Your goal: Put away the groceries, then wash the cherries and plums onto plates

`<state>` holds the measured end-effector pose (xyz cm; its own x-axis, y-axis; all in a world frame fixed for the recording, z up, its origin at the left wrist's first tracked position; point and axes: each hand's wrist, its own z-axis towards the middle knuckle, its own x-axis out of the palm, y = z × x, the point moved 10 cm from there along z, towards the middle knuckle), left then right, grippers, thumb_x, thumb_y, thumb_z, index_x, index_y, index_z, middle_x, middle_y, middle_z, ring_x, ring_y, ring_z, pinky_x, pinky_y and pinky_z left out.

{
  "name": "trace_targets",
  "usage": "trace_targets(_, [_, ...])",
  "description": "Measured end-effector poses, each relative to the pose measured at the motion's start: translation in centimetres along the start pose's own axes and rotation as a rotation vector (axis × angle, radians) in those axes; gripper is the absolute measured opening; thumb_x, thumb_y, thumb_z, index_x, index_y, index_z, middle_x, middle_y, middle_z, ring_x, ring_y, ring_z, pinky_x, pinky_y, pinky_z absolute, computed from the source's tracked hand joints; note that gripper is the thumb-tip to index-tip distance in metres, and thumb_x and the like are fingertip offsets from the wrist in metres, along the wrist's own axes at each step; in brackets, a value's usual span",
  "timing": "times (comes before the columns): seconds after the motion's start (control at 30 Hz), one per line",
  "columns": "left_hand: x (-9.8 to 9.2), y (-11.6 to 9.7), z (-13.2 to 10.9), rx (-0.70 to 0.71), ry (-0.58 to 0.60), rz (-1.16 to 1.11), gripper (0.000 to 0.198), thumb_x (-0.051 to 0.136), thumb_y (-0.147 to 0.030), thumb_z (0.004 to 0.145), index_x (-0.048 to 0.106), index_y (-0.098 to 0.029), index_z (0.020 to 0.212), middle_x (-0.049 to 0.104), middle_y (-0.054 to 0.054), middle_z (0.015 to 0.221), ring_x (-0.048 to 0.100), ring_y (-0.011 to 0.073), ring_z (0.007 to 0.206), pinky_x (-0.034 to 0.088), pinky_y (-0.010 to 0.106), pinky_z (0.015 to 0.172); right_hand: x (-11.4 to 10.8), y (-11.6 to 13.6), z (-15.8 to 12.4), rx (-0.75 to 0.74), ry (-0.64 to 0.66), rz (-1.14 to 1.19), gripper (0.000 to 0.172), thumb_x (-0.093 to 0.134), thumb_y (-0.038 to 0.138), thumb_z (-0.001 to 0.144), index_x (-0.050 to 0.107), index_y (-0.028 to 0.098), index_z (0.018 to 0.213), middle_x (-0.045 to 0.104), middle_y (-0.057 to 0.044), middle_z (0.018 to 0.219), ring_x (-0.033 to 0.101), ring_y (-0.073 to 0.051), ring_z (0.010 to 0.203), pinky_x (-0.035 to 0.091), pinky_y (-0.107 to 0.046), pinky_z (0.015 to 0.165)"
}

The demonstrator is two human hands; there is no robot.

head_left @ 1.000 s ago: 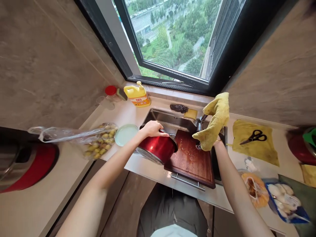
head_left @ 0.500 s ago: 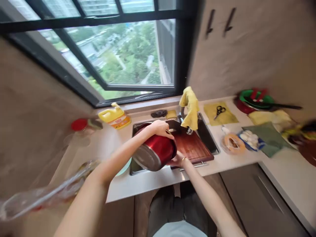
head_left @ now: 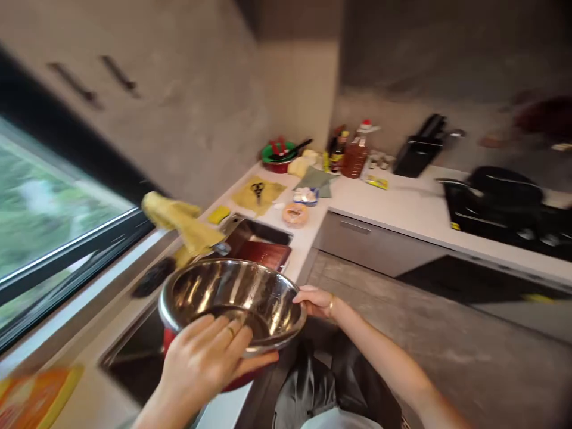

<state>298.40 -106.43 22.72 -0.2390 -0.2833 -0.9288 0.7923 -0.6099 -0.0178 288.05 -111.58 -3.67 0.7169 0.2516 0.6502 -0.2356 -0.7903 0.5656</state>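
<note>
A round metal basin [head_left: 268, 292], shiny steel inside and red outside, is held upright above the near part of the sink [head_left: 138, 351]. My left hand [head_left: 205, 354] grips its near rim, fingers over the inside and thumb against the outer wall. On the right rim my right hand [head_left: 316, 300] is closed, with the fingers under the edge partly hidden. The basin looks bare inside. Behind it, a reddish wooden cutting board [head_left: 268, 255] lies over the far part of the sink.
A yellow cloth [head_left: 179, 220] drapes over the faucet. Scissors [head_left: 257, 190], an orange-lidded tub [head_left: 295, 214] and a blue tray of white pieces [head_left: 306, 195] sit along the counter. An oil jug [head_left: 356, 156], knife block [head_left: 419, 155] and black stove [head_left: 504, 208] stand further right.
The view has swung right, away from the window. The basin has gone from tipped on its side over the sink to upright, and my left hand now holds its near rim.
</note>
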Motion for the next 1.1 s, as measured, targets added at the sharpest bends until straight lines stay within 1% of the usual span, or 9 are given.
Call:
trace_targets(0.1, [3.8, -6.5, 4.6, 0.199, -0.086, -0.163, 0.025, 0.068, -0.049, 0.075, 0.061, -0.029, 0.061, 0.056, 0.000, 0.052, 0.052, 0.0179, 0.051, 0.043, 0.033, 0.055, -9.2, 4.5, -11.7, -0.169, -0.236, 0.032, 0.025, 0.072, 0.022, 0.056, 0.065, 0.016, 0.079, 0.064, 0.002, 0.067, 0.058, -0.010, 0.061, 0.046, -0.023, 0.064])
trace_targets(0.23, [14.0, -18.8, 15.0, 0.379, -0.044, -0.425, 0.038, 0.073, -0.064, 0.062, 0.064, -0.027, 0.063, 0.068, 0.005, 0.071, 0.062, 0.0259, 0.077, 0.048, 0.044, 0.080, -23.0, 6.2, -31.3, -0.547, -0.736, 0.115, 0.029, 0.069, 0.017, 0.054, 0.066, 0.018, 0.082, 0.061, 0.006, 0.064, 0.049, -0.007, 0.056, 0.039, -0.019, 0.057])
trace_targets(0.3, [19.0, -27.1, 20.1, 0.364, 0.020, -0.550, 0.048, 0.071, -0.069, 0.059, 0.070, -0.028, 0.085, 0.067, 0.011, 0.112, 0.053, 0.0367, 0.116, 0.035, 0.056, 0.102, -29.1, 4.3, -41.9, -0.699, -0.992, 0.164, 0.031, 0.067, 0.014, 0.052, 0.065, 0.019, 0.083, 0.057, 0.008, 0.060, 0.045, -0.006, 0.053, 0.034, -0.019, 0.053])
trace_targets(0.4, [25.6, -40.5, 26.0, 0.208, 0.145, -0.819, 0.075, 0.062, -0.063, 0.073, 0.048, -0.025, 0.135, 0.024, 0.014, 0.156, 0.012, 0.0360, 0.145, 0.011, 0.059, 0.114, -36.3, -0.7, -56.4, -0.851, -1.297, 0.265, 0.031, 0.065, 0.013, 0.050, 0.065, 0.019, 0.081, 0.056, 0.007, 0.059, 0.045, -0.008, 0.054, 0.034, -0.020, 0.053])
trace_targets(0.47, [29.8, -49.1, 28.9, 0.010, 0.281, -1.051, 0.088, 0.061, -0.056, 0.077, 0.024, -0.019, 0.148, 0.011, 0.016, 0.159, 0.004, 0.0321, 0.147, 0.011, 0.054, 0.116, -39.9, -4.1, -64.4, -0.929, -1.420, 0.323, 0.028, 0.065, 0.013, 0.050, 0.065, 0.019, 0.078, 0.060, 0.003, 0.066, 0.050, -0.011, 0.060, 0.038, -0.022, 0.057])
trace_targets(0.53, [34.3, -58.1, 30.6, -0.181, 0.562, -1.259, 0.091, 0.064, -0.056, 0.075, 0.023, -0.020, 0.147, 0.022, 0.018, 0.156, 0.019, 0.0328, 0.144, 0.026, 0.050, 0.113, -43.2, -6.7, -71.1, -0.983, -1.498, 0.367, 0.026, 0.067, 0.016, 0.052, 0.065, 0.019, 0.078, 0.063, 0.000, 0.073, 0.055, -0.014, 0.067, 0.043, -0.025, 0.062])
trace_targets(0.63, [38.9, -70.7, 31.8, -0.271, 1.059, -1.355, 0.077, 0.067, -0.057, 0.073, 0.040, -0.023, 0.136, 0.053, 0.017, 0.135, 0.057, 0.0337, 0.115, 0.054, 0.045, 0.086, -48.2, -9.0, -79.6, -1.024, -1.614, 0.403, 0.026, 0.070, 0.021, 0.054, 0.066, 0.020, 0.079, 0.065, -0.001, 0.078, 0.057, -0.016, 0.070, 0.046, -0.027, 0.064])
trace_targets(0.73, [41.7, -79.6, 34.6, -0.293, 1.240, -1.406, 0.062, 0.066, -0.048, 0.077, 0.044, -0.020, 0.128, 0.066, 0.014, 0.109, 0.067, 0.0251, 0.080, 0.059, 0.042, 0.069, -54.6, -8.7, -86.7, -1.056, -1.686, 0.405, 0.031, 0.073, 0.024, 0.054, 0.066, 0.021, 0.084, 0.067, -0.003, 0.083, 0.059, -0.018, 0.074, 0.047, -0.029, 0.067])
trace_targets(1.1, [57.3, -104.5, 56.3, -0.582, 0.863, -1.715, 0.028, 0.057, -0.019, 0.086, 0.045, -0.020, 0.112, 0.064, 0.007, 0.106, 0.068, 0.0145, 0.083, 0.058, 0.039, 0.082, -89.5, 4.6, -106.3, -0.939, -1.923, 0.208, 0.039, 0.066, 0.052, 0.057, 0.053, 0.022, 0.078, 0.059, -0.001, 0.072, 0.057, -0.018, 0.069, 0.048, -0.030, 0.061])
